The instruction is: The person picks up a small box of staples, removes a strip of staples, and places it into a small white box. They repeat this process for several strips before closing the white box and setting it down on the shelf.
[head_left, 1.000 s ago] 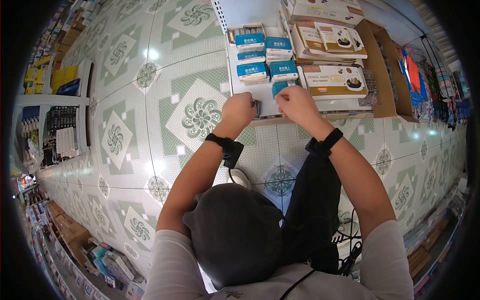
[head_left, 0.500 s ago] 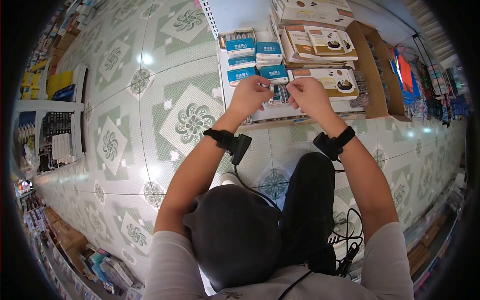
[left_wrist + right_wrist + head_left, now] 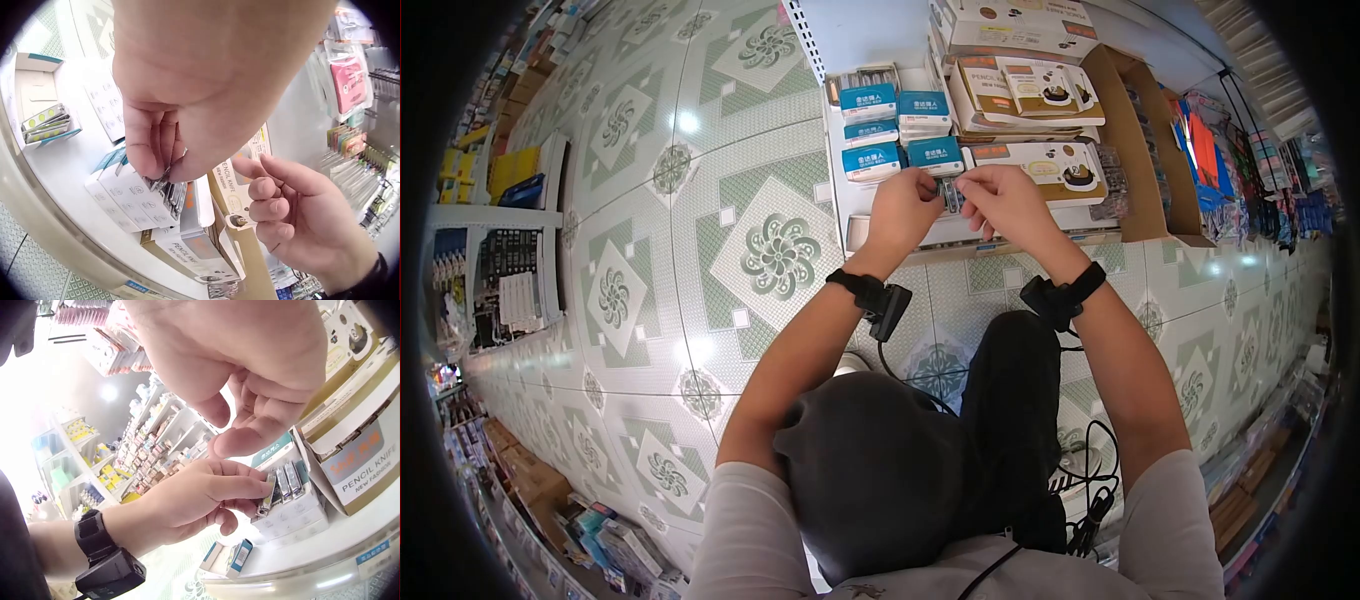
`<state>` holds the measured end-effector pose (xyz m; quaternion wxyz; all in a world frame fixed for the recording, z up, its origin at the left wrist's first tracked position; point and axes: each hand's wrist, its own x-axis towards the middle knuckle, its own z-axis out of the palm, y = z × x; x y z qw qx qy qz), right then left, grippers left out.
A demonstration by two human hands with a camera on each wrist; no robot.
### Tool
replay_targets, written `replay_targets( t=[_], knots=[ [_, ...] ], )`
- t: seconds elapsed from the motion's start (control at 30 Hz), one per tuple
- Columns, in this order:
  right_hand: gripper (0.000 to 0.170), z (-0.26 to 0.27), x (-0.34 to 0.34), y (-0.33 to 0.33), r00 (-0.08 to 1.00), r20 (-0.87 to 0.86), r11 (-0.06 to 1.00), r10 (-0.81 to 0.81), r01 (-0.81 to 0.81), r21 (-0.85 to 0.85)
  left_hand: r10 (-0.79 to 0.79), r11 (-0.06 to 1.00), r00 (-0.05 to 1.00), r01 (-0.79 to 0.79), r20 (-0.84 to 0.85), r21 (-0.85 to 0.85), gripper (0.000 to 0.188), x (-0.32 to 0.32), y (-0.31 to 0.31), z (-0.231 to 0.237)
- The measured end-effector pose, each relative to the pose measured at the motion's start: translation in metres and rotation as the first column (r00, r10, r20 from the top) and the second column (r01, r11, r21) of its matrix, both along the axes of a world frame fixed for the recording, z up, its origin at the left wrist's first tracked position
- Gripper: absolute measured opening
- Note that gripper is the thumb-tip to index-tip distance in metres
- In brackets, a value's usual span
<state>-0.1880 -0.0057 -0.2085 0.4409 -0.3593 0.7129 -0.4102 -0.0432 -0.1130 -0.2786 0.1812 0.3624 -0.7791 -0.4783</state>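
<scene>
My left hand (image 3: 903, 211) pinches a small metal nail clipper (image 3: 267, 495) between thumb and fingers, at an open white box (image 3: 291, 515) that holds several more clippers. Close by on the right, my right hand (image 3: 1008, 203) hovers with bent, relaxed fingers; in the left wrist view this hand (image 3: 306, 215) shows nothing in its fingers. Blue-and-white boxes (image 3: 935, 154) stand just behind the hands. An open box with clippers (image 3: 47, 125) lies apart on the white shelf in the left wrist view.
Pencil knife boxes (image 3: 1040, 170) are stacked at the right of the shelf, beside a brown carton (image 3: 1135, 140). The shelf's front edge (image 3: 1000, 243) runs before the hands. Racks of goods (image 3: 500, 260) stand at the left, over a tiled floor (image 3: 780, 255).
From the front left of the shelf, my left hand has moved right to the box with the clippers. My right hand stays near that box. The head view has shifted slightly.
</scene>
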Motion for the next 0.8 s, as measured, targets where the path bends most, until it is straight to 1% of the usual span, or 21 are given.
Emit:
replay_targets(
  t=[0.07, 0.13, 0.23, 0.33, 0.47, 0.53, 0.57, 0.63, 0.67, 0.73, 0.77, 0.8],
  knots=[
    [0.024, -0.001, -0.001, 0.000, 0.999, 0.046, 1.000, 0.008, -0.007, -0.018, -0.002, 1.000, 0.999, 0.003, 0.035, -0.024, 0.025, 0.000, 0.000, 0.004],
    [0.024, -0.001, 0.000, 0.001, 0.999, 0.044, 1.000, -0.005, 0.006, -0.017, -0.036, 0.996, 0.998, 0.041, 0.058, -0.085, 0.022, 0.000, -0.001, 0.003],
    [0.024, -0.003, -0.001, 0.003, 0.999, 0.042, 1.000, -0.015, 0.015, -0.010, -0.019, 0.991, 0.996, 0.031, 0.089, -0.133, 0.023, 0.004, -0.004, 0.002],
    [0.024, -0.003, -0.001, 0.004, 0.999, 0.038, 1.000, -0.007, 0.007, -0.003, -0.042, 0.988, 0.991, 0.059, 0.128, -0.139, 0.026, 0.007, -0.006, 0.002],
    [0.025, -0.001, 0.001, 0.005, 0.999, 0.045, 1.000, -0.014, 0.014, -0.008, -0.030, 0.989, 0.985, 0.054, 0.170, -0.140, 0.029, 0.005, -0.002, 0.003],
    [0.026, -0.002, 0.001, 0.005, 0.999, 0.045, 1.000, -0.014, 0.014, -0.008, -0.061, 0.997, 0.986, 0.067, 0.158, -0.031, 0.029, 0.004, -0.003, -0.002],
    [0.026, -0.002, 0.001, 0.006, 0.999, 0.046, 1.000, -0.015, 0.015, -0.008, -0.060, 0.997, 0.986, 0.066, 0.157, -0.032, 0.029, 0.004, -0.003, -0.005],
    [0.026, -0.003, 0.000, 0.008, 0.999, 0.046, 1.000, -0.018, 0.018, -0.008, -0.054, 0.998, 0.995, 0.051, 0.082, 0.037, 0.030, 0.007, -0.004, -0.005],
    [0.026, -0.004, 0.001, 0.008, 0.999, 0.049, 1.000, -0.021, 0.022, -0.005, -0.053, 0.998, 0.995, 0.050, 0.085, 0.034, 0.030, 0.011, -0.006, -0.005],
    [0.026, -0.008, 0.002, 0.010, 0.998, 0.053, 1.000, -0.025, 0.026, -0.005, 0.027, 0.999, 0.997, -0.025, 0.072, -0.024, 0.028, 0.025, -0.009, 0.008],
    [0.026, -0.009, 0.003, 0.010, 0.998, 0.052, 0.999, -0.031, 0.032, -0.005, 0.028, 0.999, 0.997, -0.025, 0.077, -0.028, 0.028, 0.033, -0.016, 0.008],
    [0.026, -0.009, 0.005, 0.010, 0.998, 0.059, 0.999, -0.032, 0.033, -0.009, -0.012, 0.995, 0.985, 0.029, 0.170, -0.094, 0.030, 0.043, -0.026, 0.005]
  ],
)
